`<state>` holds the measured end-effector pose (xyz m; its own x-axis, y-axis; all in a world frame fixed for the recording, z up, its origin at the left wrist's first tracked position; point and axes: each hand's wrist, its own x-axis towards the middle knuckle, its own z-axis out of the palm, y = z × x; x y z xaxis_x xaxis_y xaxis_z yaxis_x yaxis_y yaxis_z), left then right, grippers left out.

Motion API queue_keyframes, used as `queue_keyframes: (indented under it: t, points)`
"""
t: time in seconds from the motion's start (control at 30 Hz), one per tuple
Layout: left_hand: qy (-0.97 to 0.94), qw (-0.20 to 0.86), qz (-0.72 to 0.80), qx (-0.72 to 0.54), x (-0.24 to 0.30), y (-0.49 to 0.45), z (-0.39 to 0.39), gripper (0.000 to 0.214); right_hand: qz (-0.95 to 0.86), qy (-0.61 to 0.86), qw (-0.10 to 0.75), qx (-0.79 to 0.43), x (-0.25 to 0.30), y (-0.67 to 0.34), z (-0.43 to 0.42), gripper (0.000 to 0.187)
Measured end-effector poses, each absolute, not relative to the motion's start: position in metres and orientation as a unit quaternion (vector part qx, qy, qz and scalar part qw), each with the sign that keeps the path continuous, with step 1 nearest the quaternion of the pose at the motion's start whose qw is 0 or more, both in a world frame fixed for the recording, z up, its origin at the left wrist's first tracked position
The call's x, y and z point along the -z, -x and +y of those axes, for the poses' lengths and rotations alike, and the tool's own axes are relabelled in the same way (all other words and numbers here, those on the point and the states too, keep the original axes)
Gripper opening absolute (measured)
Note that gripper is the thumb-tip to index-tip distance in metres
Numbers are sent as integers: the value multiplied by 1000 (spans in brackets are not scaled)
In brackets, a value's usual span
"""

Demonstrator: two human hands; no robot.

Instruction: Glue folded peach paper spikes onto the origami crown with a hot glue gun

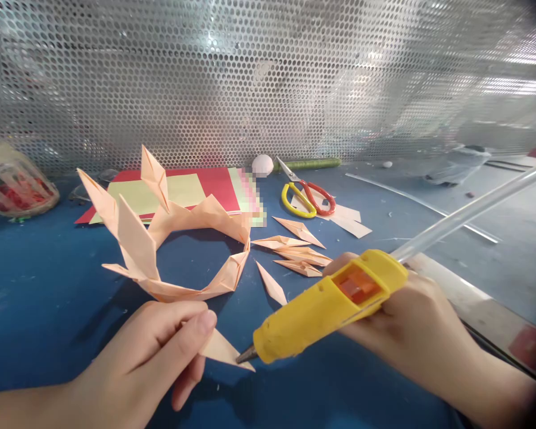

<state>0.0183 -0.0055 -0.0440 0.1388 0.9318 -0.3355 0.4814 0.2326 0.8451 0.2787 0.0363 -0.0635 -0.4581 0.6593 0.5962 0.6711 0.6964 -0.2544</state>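
Observation:
My left hand (161,351) pinches a folded peach paper piece (223,347) between thumb and fingers, its pointed end turned to the right. Around the handle of a yellow hot glue gun (308,316) my right hand (411,322) is closed. The gun's metal nozzle meets the paper near its tip, and a long clear glue stick (469,211) sticks out of the back. Behind my left hand stands a ring of folded peach paper (138,244) with pointed pieces rising on its left side. Several loose folded paper points (301,256) lie between the ring and the gun.
Scissors (310,196) with yellow and red handles rest on paper scraps (351,220). Coloured paper sheets (161,187) lie behind the ring. A jar (18,179) stands at left, a white ball (262,165) at the back. Perforated metal (232,77) walls the far side. Another glue stick (424,205) lies right.

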Motion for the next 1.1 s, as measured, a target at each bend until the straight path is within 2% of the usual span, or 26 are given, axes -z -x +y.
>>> queue_keyframes:
  t: [0.37,0.6,0.97,1.1]
  points:
    - [-569,489,619,-233,43,-21,-7,54,-846,382,371,-11,66,-280,38,22]
    - [-577,499,608,-222,45,-18,-5,53,-851,376,366,16,65,-279,36,29]
    - [-559,484,624,-252,43,-23,-8,52,-849,401,345,8,64,-280,37,29]
    - [-565,485,621,-244,43,-22,-7,52,-847,388,364,4,64,-281,37,25]
